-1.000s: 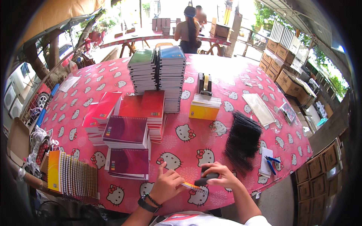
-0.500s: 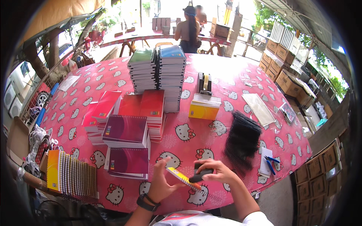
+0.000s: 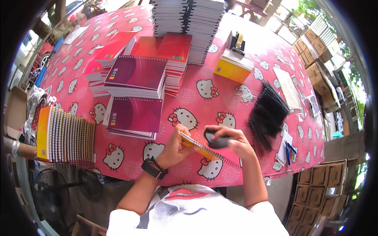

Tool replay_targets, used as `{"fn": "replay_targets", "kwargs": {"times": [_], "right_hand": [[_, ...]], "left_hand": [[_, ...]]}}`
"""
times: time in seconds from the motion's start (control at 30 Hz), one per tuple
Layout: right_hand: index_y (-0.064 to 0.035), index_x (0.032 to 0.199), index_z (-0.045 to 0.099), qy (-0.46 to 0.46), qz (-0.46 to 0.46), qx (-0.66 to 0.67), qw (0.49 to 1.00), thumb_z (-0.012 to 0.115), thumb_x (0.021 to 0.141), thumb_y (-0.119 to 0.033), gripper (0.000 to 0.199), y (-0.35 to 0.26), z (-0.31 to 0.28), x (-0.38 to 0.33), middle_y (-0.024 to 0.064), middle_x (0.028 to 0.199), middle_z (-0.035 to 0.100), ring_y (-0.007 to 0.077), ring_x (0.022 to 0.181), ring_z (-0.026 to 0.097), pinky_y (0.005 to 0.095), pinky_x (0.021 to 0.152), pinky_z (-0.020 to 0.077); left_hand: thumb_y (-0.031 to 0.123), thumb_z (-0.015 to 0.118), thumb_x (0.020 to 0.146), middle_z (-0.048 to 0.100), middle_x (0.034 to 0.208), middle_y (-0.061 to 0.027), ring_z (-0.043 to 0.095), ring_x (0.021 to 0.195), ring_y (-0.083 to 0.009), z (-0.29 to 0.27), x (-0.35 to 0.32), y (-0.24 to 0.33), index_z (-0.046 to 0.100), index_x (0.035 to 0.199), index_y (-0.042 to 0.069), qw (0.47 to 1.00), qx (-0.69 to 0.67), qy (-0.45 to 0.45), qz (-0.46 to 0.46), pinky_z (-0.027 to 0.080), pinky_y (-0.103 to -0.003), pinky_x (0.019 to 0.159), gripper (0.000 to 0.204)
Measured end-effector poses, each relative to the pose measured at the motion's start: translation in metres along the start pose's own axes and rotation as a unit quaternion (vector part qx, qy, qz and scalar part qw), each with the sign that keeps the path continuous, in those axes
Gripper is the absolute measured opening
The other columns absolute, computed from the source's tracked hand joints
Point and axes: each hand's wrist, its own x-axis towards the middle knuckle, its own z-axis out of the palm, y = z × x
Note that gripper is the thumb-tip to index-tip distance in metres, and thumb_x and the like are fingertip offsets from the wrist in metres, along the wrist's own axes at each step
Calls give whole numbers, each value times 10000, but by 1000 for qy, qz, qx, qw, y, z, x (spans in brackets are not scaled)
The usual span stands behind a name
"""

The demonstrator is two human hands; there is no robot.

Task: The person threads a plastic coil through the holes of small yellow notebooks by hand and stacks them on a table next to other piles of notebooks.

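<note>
L hand (image 3: 177, 147) clamped on yellow notebook (image 3: 202, 149), thumb + fingers pinching its L end; nb tilted, spiral coil (image 3: 229, 161) sticking out past its R end. R hand (image 3: 236, 143) closed round black rounded tool (image 3: 218, 142), just R of nb; can't tell if they touch. Purple notebooks (image 3: 136, 114) L of L hand. Black coil pile (image 3: 271, 112) near, R of R hand; blue-handled pliers (image 3: 288, 155) further R. Yellow pad stack (image 3: 232, 72) beyond both hands.
</note>
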Motion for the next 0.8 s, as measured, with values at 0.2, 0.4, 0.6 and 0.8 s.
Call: {"fn": "replay_targets", "kwargs": {"times": [0.2, 0.4, 0.6, 0.8], "right_hand": [[-31, 965, 674, 15, 7, -152, 988, 705, 750, -407, 434, -3, 1, 18, 198, 1204, 579, 293, 1108, 551, 409, 946, 402], [-34, 966, 675, 21, 16, -224, 974, 707, 745, -417, 443, -6, 7, 31, 198, 1227, 568, 285, 1150, 521, 405, 962, 383], [-31, 1024, 644, 16, -4, -332, 943, 732, 750, -376, 450, -6, 5, 28, 214, 1301, 506, 350, 1180, 483, 424, 975, 384], [-52, 1096, 590, 86, -175, -489, 850, 767, 712, -197, 447, -38, 34, 20, 148, 1193, 565, 317, 1098, 520, 432, 899, 444]], "left_hand": [[6, 739, 747, 359, 973, -44, 417, 904, -118, 0, -1, 3, 340, 998, 106, 997, -39, -3, -67, 394, -271, 856, 482], [-11, 741, 737, 361, 974, -45, 413, 914, -126, 0, 2, 1, 342, 1003, 99, 1000, -20, 2, -11, 396, -266, 840, 492], [29, 738, 763, 377, 986, -51, 427, 916, -155, 1, 2, 5, 346, 1015, 81, 998, -36, -6, -55, 420, -298, 799, 469], [134, 676, 851, 417, 991, -80, 469, 867, -175, 9, 3, 20, 337, 1051, 54, 991, 134, 20, 11, 428, -317, 775, 402]]}}
